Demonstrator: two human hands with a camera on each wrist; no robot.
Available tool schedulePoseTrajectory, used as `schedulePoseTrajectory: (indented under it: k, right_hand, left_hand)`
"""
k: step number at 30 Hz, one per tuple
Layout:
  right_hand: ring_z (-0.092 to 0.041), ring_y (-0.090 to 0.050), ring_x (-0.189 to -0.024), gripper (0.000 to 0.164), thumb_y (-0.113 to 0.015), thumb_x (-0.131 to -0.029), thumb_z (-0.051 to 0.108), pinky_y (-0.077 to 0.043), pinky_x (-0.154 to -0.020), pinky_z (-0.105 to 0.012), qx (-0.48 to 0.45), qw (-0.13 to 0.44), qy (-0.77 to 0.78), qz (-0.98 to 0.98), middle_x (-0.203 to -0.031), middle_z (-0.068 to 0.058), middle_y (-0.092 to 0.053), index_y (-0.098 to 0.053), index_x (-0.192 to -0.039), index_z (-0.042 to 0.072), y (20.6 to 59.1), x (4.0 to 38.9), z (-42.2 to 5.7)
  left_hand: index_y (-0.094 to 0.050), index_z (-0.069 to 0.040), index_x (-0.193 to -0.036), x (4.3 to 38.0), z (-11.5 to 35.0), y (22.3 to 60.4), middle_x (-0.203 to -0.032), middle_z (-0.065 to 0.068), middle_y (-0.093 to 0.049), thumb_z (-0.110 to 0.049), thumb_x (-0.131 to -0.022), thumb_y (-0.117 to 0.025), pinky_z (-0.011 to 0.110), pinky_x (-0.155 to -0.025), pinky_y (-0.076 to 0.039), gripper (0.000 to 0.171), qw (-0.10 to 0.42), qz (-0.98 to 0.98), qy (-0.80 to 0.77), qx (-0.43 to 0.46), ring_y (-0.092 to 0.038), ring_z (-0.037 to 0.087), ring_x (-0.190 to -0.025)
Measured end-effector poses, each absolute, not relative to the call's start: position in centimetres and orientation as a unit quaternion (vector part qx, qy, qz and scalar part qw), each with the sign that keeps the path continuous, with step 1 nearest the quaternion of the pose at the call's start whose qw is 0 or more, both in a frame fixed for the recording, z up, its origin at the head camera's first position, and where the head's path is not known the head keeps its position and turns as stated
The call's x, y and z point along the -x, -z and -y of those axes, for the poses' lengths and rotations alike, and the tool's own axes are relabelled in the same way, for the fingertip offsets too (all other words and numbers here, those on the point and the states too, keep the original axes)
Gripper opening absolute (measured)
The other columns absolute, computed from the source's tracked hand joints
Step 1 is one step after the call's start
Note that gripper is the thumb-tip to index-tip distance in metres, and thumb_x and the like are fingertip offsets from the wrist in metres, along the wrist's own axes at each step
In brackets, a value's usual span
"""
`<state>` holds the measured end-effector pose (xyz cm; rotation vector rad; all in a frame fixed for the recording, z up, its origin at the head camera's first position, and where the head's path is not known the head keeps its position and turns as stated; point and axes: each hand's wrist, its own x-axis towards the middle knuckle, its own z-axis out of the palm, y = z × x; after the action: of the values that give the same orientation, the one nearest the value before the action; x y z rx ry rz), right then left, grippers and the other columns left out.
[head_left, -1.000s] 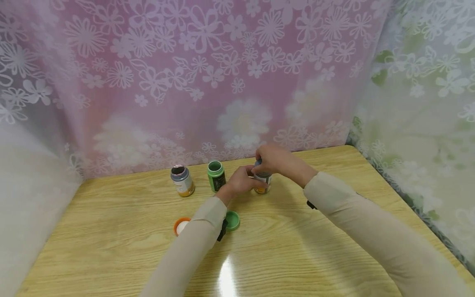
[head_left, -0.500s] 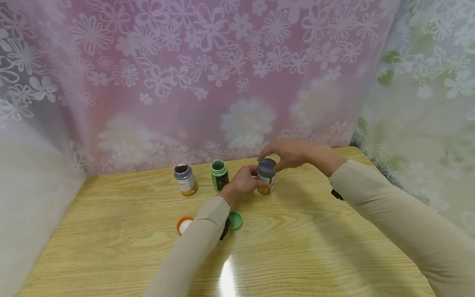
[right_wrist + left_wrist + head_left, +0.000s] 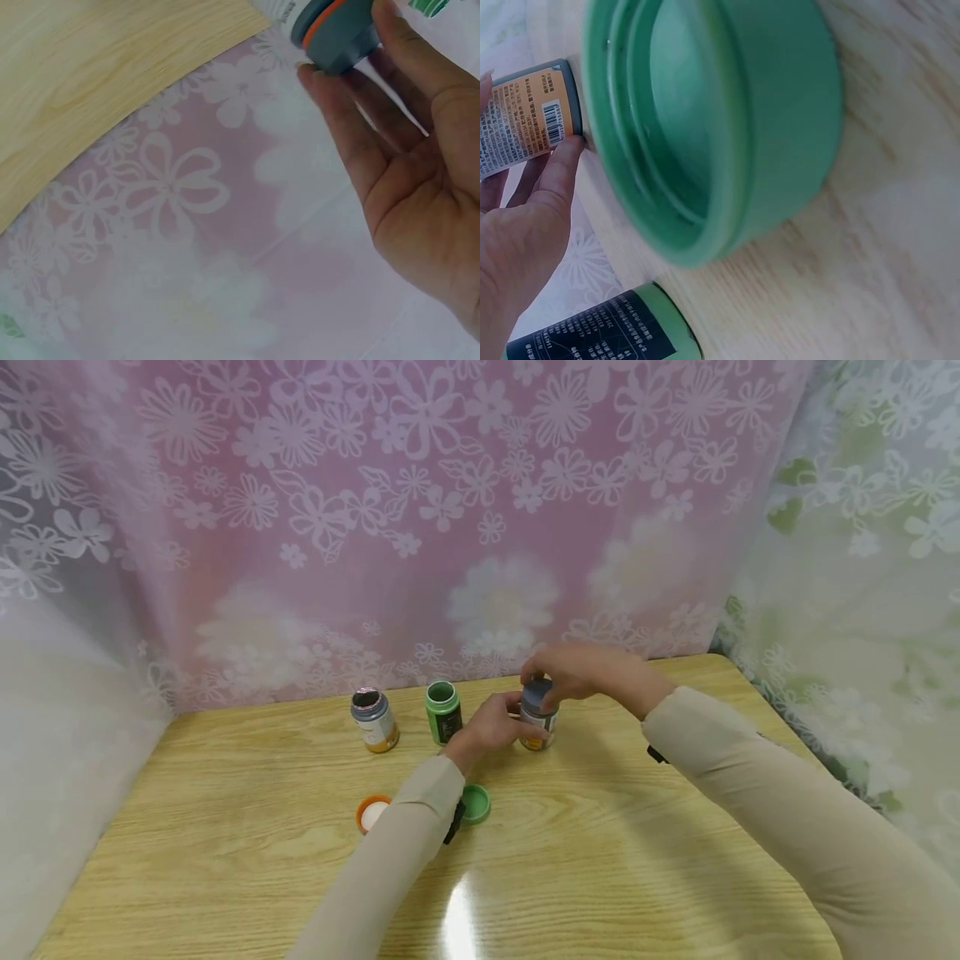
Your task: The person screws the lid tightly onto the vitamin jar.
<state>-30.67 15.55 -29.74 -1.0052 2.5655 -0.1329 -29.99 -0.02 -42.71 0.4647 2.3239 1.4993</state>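
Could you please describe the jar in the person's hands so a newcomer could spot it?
On the wooden table, along the far edge by the flowered curtain, find the rightmost jar. Its grey lid sets it apart from the two open jars beside it.

On the wood-grained desk (image 3: 225,827), an open green jar (image 3: 444,717) with a black label stands upright near the back edge, and to its left stands an open grey-necked jar (image 3: 377,725) with a white and orange label. Nearer the front lie a green cap (image 3: 476,805), hollow side up, and a partly hidden orange cap (image 3: 372,812) with a white inside. Behind hangs a pink curtain (image 3: 360,577) printed with white flowers.
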Motion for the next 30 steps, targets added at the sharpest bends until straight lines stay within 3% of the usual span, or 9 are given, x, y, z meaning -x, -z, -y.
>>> schedulePoseTrajectory:
  k: [8, 13, 19, 23, 25, 27, 30]
  right_hand:
    - [-0.016, -0.059, -0.076, 0.037, -0.072, -0.087, 0.032, -0.050, -0.069, -0.033, 0.307, 0.176, -0.017, -0.935, -0.093, -0.004, -0.062, -0.066, -0.109, 0.003, 29.7, 30.5, -14.5]
    - [-0.016, -0.055, -0.067, 0.033, -0.071, -0.087, 0.036, -0.045, -0.060, -0.030, 0.301, 0.165, -0.021, -0.939, -0.081, -0.003, -0.059, -0.065, -0.093, 0.004, 29.7, 30.4, -14.3]
    - [-0.012, -0.036, -0.052, 0.040, -0.067, -0.088, 0.043, -0.029, -0.048, -0.026, 0.274, 0.147, -0.038, -0.950, -0.063, 0.000, -0.044, -0.056, -0.071, 0.009, 30.1, 30.3, -13.8]
    - [-0.011, -0.028, -0.046, 0.049, -0.062, -0.088, 0.053, -0.025, -0.044, -0.026, 0.218, 0.136, -0.030, -0.966, -0.057, 0.002, -0.033, -0.049, -0.064, 0.012, 30.6, 30.0, -13.7]
    - [-0.012, -0.028, -0.046, 0.052, -0.059, -0.088, 0.058, -0.025, -0.044, -0.027, 0.195, 0.124, -0.030, -0.972, -0.057, 0.001, -0.035, -0.052, -0.066, 0.011, 30.9, 29.8, -13.8]
    - [-0.013, -0.041, -0.050, 0.053, -0.056, -0.088, 0.061, -0.034, -0.045, -0.028, 0.199, 0.107, -0.033, -0.974, -0.064, -0.001, -0.048, -0.062, -0.080, 0.009, 31.2, 29.7, -14.2]
    - [-0.021, -0.061, -0.087, 0.053, -0.055, -0.091, 0.056, -0.050, -0.067, -0.037, 0.262, 0.102, -0.012, -0.960, -0.104, -0.006, -0.064, -0.065, -0.116, 0.011, 31.6, 29.9, -15.1]
  left_hand:
    - [-0.063, -0.015, -0.123, 30.0, 0.1, 42.7, -0.114, 0.002, -0.062, -0.025, -0.080, -0.080, 0.033, -0.088, -0.048, 0.048, 0.167, -0.817, -0.527, -0.163, -0.059, 0.017, -0.103]
    - [-0.063, -0.016, -0.123, 30.1, 0.1, 42.7, -0.115, 0.001, -0.063, -0.025, -0.079, -0.081, 0.033, -0.090, -0.047, 0.049, 0.164, -0.818, -0.526, -0.162, -0.059, 0.017, -0.104]
    - [-0.062, -0.015, -0.124, 30.1, 0.1, 42.7, -0.114, 0.000, -0.063, -0.023, -0.080, -0.080, 0.032, -0.089, -0.047, 0.048, 0.167, -0.814, -0.532, -0.164, -0.059, 0.016, -0.104]
    - [-0.065, -0.016, -0.121, 30.0, 0.1, 42.7, -0.112, -0.002, -0.062, -0.025, -0.079, -0.081, 0.033, -0.090, -0.047, 0.045, 0.167, -0.817, -0.527, -0.164, -0.057, 0.016, -0.104]
    - [-0.065, -0.017, -0.121, 29.9, 0.2, 42.7, -0.112, -0.002, -0.062, -0.025, -0.079, -0.081, 0.033, -0.089, -0.047, 0.045, 0.167, -0.817, -0.527, -0.165, -0.056, 0.016, -0.104]
    - [-0.062, -0.018, -0.125, 29.9, 0.2, 42.7, -0.113, -0.001, -0.061, -0.025, -0.080, -0.080, 0.033, -0.088, -0.048, 0.049, 0.167, -0.817, -0.526, -0.168, -0.056, 0.017, -0.105]
    - [-0.060, -0.016, -0.127, 29.8, 0.2, 42.7, -0.115, 0.000, -0.061, -0.023, -0.081, -0.079, 0.033, -0.088, -0.048, 0.049, 0.170, -0.814, -0.527, -0.174, -0.057, 0.018, -0.106]
